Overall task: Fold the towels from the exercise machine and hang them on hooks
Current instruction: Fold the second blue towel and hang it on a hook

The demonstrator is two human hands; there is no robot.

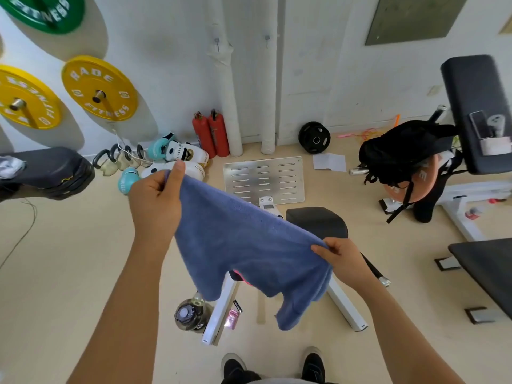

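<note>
A blue towel (pixel 243 245) hangs spread between my two hands above a white-framed exercise machine (pixel 221 309) with a black seat pad (pixel 318 223). My left hand (pixel 158 200) pinches the towel's upper left corner, held higher. My right hand (pixel 340 256) grips the lower right corner. The towel's bottom edge droops over the machine, and a sliver of pink (pixel 241 275) shows under it. Two wall hooks (pixel 217 42) (pixel 267 40) sit high on the white wall ahead. A white cloth (pixel 11 166) lies on a black bench at the far left.
A perforated metal footplate (pixel 263 178) lies past the seat. Two red fire extinguishers (pixel 212 134), boxing gloves and kettlebells (pixel 116 159) line the wall. A water jug (pixel 191 314) stands by the frame. A black backpack (pixel 407 151) and benches crowd the right. Yellow weight plates (pixel 99 88) hang on the left wall.
</note>
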